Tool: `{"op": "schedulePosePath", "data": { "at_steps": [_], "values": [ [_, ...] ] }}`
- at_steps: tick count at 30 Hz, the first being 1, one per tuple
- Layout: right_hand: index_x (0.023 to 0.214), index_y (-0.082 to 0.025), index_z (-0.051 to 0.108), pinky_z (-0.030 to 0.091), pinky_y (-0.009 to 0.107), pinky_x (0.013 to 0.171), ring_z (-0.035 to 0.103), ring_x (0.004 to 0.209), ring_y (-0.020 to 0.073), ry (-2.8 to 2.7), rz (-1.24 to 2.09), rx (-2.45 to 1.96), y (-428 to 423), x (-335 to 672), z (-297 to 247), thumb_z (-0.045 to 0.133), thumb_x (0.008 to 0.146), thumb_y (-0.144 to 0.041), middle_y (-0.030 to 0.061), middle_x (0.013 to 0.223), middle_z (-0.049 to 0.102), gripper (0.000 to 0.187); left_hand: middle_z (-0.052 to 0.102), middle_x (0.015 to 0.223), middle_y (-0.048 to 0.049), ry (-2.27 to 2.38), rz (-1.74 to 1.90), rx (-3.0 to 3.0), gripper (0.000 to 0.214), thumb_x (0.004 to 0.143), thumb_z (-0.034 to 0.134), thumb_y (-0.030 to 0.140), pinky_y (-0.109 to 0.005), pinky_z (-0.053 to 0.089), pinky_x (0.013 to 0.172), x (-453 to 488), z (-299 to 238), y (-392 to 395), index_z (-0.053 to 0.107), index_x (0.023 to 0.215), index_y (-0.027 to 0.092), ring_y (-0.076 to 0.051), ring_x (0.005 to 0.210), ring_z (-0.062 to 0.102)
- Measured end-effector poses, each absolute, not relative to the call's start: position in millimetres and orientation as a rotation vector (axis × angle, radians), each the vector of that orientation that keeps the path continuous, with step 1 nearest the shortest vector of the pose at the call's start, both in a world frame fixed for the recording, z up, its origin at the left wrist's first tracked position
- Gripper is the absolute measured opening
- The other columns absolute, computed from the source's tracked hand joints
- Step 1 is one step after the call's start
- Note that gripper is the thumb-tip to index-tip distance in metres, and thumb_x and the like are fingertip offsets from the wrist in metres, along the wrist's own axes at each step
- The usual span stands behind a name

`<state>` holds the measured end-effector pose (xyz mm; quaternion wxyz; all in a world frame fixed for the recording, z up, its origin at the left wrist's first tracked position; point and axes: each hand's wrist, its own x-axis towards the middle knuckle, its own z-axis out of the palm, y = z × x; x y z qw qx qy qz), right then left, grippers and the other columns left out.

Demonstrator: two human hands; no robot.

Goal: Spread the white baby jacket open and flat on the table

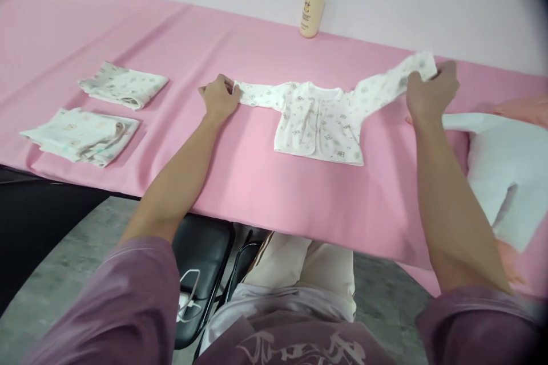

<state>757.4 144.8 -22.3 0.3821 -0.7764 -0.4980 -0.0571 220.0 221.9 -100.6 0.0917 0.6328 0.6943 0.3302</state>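
A small white baby jacket (319,125) with a scattered print lies front side up on the pink cloth, its sleeves drawn out to both sides. My left hand (220,94) pinches the cuff of the sleeve on the left, close to the table. At the other end, my right hand (430,88) grips the second sleeve near its cuff and holds it raised and slanting upward. The jacket's body rests flat, its front edges meeting down the middle.
Two folded printed cloths, one farther back (124,84) and one nearer (81,136), lie on the left. A pump bottle (313,3) stands at the back by the wall. On the right lies a doll in white clothing (505,154). A black chair (203,262) is below the table edge.
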Motion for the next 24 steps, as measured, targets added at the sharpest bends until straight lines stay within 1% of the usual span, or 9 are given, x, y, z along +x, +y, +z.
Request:
{"op": "schedulePosePath", "data": {
  "at_steps": [2, 4, 9, 12, 14, 16, 19, 21, 24],
  "values": [
    [0.156, -0.024, 0.062, 0.054, 0.071, 0.114, 0.071, 0.133, 0.0523, -1.245, -0.067, -2.184, 123.8, 784.9, -30.9, 0.059, 0.111, -0.058, 0.0261, 0.141, 0.073, 0.056, 0.080, 0.112, -0.0118, 2.065, 0.985, 1.884, 0.032, 0.105, 0.073, 0.055, -0.059, 0.038, 0.130, 220.1, -101.5, 222.9, 0.067, 0.112, 0.024, -0.041, 0.128, 0.074],
    [0.166, -0.019, 0.054, 0.051, 0.070, 0.116, 0.068, 0.139, 0.0530, -1.286, 0.021, -2.326, 105.5, 791.5, -44.9, 0.055, 0.112, -0.053, 0.0326, 0.147, 0.070, 0.064, 0.080, 0.111, -0.0111, 2.070, 0.997, 1.881, 0.033, 0.105, 0.073, 0.057, -0.058, 0.039, 0.130, 220.1, -101.9, 223.3, 0.067, 0.112, 0.025, -0.041, 0.129, 0.074],
    [0.168, -0.007, 0.052, 0.042, 0.067, 0.126, 0.051, 0.154, 0.0504, -1.378, -0.120, -2.345, 89.9, 762.1, -75.7, 0.052, 0.109, -0.037, 0.0373, 0.164, 0.057, 0.067, 0.081, 0.116, -0.0113, 2.081, 0.980, 1.860, 0.030, 0.106, 0.074, 0.053, -0.058, 0.037, 0.132, 220.4, -98.8, 218.7, 0.068, 0.113, 0.025, -0.041, 0.132, 0.073],
    [0.168, -0.010, 0.054, 0.037, 0.074, 0.124, 0.041, 0.157, 0.0532, -1.415, -0.222, -2.298, 92.4, 753.0, -83.4, 0.050, 0.111, -0.041, 0.0382, 0.168, 0.050, 0.066, 0.082, 0.121, -0.0110, 2.081, 0.947, 1.850, 0.029, 0.109, 0.073, 0.051, -0.056, 0.036, 0.133, 223.8, -92.5, 213.3, 0.068, 0.117, 0.023, -0.038, 0.132, 0.073],
    [0.166, -0.011, 0.056, 0.038, 0.076, 0.121, 0.043, 0.155, 0.0535, -1.424, -0.243, -2.294, 95.5, 754.4, -85.1, 0.051, 0.110, -0.043, 0.0375, 0.165, 0.053, 0.065, 0.082, 0.124, -0.0104, 2.092, 0.934, 1.828, 0.028, 0.112, 0.069, 0.048, -0.055, 0.034, 0.134, 228.6, -86.8, 211.4, 0.069, 0.119, 0.021, -0.034, 0.131, 0.073],
    [0.164, -0.007, 0.059, 0.038, 0.074, 0.123, 0.047, 0.153, 0.0529, -1.419, -0.221, -2.350, 100.6, 758.0, -83.5, 0.055, 0.106, -0.040, 0.0359, 0.161, 0.059, 0.066, 0.083, 0.126, -0.0097, 2.123, 0.925, 1.764, 0.029, 0.113, 0.068, 0.047, -0.053, 0.033, 0.135, 234.1, -80.5, 212.7, 0.069, 0.119, 0.020, -0.033, 0.131, 0.073],
    [0.159, 0.000, 0.064, 0.036, 0.070, 0.130, 0.048, 0.157, 0.0521, -1.452, -0.140, -2.488, 113.5, 764.0, -71.6, 0.060, 0.105, -0.041, 0.0359, 0.162, 0.061, 0.068, 0.082, 0.128, -0.0093, 2.151, 0.847, 1.727, 0.035, 0.109, 0.075, 0.052, -0.052, 0.031, 0.134, 239.6, -71.6, 220.4, 0.070, 0.117, 0.018, -0.032, 0.130, 0.074],
    [0.153, -0.005, 0.072, 0.036, 0.068, 0.133, 0.049, 0.158, 0.0508, -1.479, -0.044, -2.589, 124.2, 770.1, -56.5, 0.065, 0.106, -0.045, 0.0338, 0.163, 0.063, 0.062, 0.082, 0.125, -0.0087, 2.116, 0.740, 1.806, 0.037, 0.107, 0.078, 0.051, -0.051, 0.031, 0.133, 239.3, -66.2, 227.1, 0.072, 0.118, 0.016, -0.030, 0.127, 0.074],
    [0.145, -0.016, 0.080, 0.045, 0.058, 0.126, 0.062, 0.145, 0.0416, -1.551, 0.280, -2.659, 136.8, 784.2, -27.6, 0.077, 0.105, -0.043, 0.0242, 0.153, 0.073, 0.048, 0.081, 0.117, -0.0056, 2.052, 0.632, 1.922, 0.032, 0.107, 0.076, 0.044, -0.048, 0.034, 0.130, 232.8, -58.2, 235.8, 0.076, 0.122, 0.016, -0.028, 0.123, 0.073]
  ]
}}
